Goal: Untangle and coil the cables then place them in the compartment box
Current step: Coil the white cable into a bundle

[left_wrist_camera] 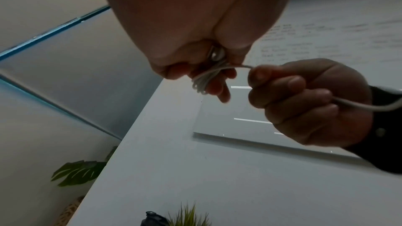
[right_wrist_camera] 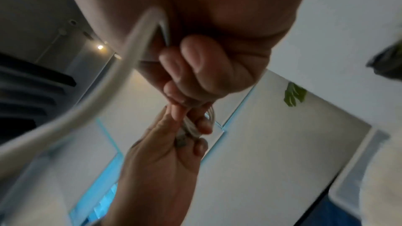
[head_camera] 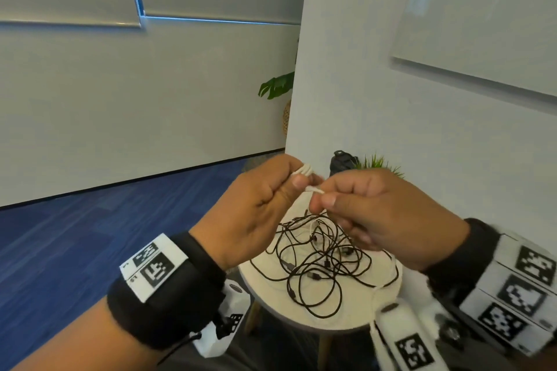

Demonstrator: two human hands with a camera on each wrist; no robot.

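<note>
We see a white cable (head_camera: 305,172), black cables (head_camera: 316,262) on a cream round table (head_camera: 325,324), blue carpet (head_camera: 75,238) at lower left, black-and-white checkered wrist markers (head_camera: 153,265), and perhaps a grey whiteboard (head_camera: 482,18) upper right.

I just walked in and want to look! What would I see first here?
First, two hands up in the middle: the left hand grips a small bundle of white cable and the right hand pinches the loose end. Just below them, a messy tangle of black cables lies on a small round table.
</note>
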